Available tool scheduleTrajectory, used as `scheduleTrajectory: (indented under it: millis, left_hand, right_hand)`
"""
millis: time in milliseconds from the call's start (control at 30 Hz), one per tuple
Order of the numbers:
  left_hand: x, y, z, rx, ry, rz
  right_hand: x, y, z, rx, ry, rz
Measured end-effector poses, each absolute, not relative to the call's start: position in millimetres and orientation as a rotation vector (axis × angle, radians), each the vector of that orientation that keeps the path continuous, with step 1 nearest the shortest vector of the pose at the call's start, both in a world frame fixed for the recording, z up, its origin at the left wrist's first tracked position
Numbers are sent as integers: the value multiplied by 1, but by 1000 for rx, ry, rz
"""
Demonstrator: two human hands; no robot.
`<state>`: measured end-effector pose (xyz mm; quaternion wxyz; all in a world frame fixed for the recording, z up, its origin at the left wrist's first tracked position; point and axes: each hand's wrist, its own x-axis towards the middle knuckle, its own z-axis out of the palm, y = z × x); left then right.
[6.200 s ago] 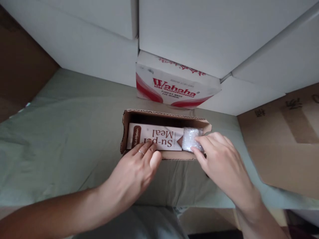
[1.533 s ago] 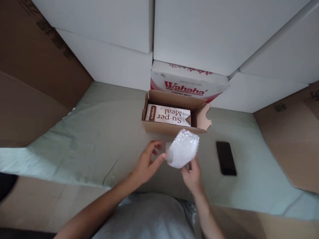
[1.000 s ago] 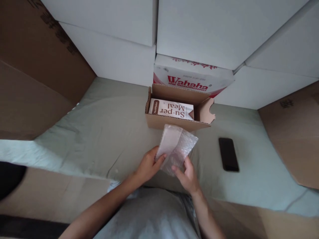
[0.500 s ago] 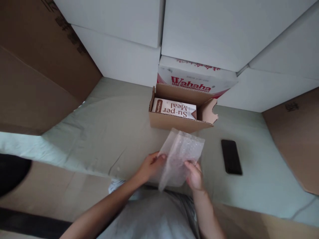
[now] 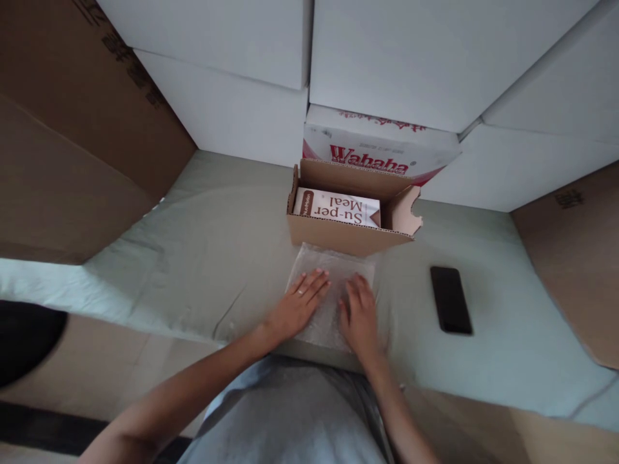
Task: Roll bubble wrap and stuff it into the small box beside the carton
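Observation:
A sheet of clear bubble wrap [image 5: 322,325] lies flat on the green cloth in front of me. My left hand [image 5: 302,303] rests palm down on its left part, fingers stretched out, a ring on one of them. On the right part, my right hand [image 5: 358,312] presses down with its fingers extended and slightly apart. Just beyond the sheet stands an open brown cardboard box [image 5: 338,235]. Inside it, toward the left, sits a white carton [image 5: 336,207] printed "Su-per Meal", upside down from my side.
A black phone [image 5: 451,300] lies to the right on the green cloth [image 5: 193,258]. Behind the box are a white Wahaba-style printed carton [image 5: 382,151] and white panels [image 5: 387,58]. Large brown cardboard boxes flank the left [image 5: 82,161] and the right [image 5: 575,258].
The bubble wrap, held up between both hands before, now lies flat on the cloth. Both hands have let go of its edges and lie on top of it.

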<state>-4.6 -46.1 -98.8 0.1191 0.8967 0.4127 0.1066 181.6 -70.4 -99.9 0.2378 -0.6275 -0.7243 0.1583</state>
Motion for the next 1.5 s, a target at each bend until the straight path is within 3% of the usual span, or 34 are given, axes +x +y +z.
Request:
scheduleTrajectory:
  millis: [133, 300, 467, 633, 733, 933, 1267, 1500]
  left_hand:
    - [-5, -37, -101, 2570, 1215, 210]
    - [-26, -46, -101, 2431, 1372, 255]
    - [-46, -60, -85, 2460, 804, 140]
    - [-56, -63, -87, 2456, 721, 36]
    - [-57, -58, -88, 2426, 726, 148]
    - [-52, -47, -74, 2099, 908, 435]
    - [-50, -39, -94, 1976, 1386, 563]
    - [-41, -41, -107, 2173, 1559, 614]
  right_hand:
    - [179, -71, -107, -1627, -2241, 539]
    - [210, -77, -110, -1818, -2105, 371]
    - [224, -89, -101, -1539, -2292, 516]
    - [229, -94, -103, -1563, -2397, 581]
    - [239, -97, -100, -1580, -2327, 589]
    - [254, -112, -85, -1323, -2200, 905]
    - [235, -99, -116, -1743, -1458, 710]
    - [230, -87, -114, -1652, -1826, 369]
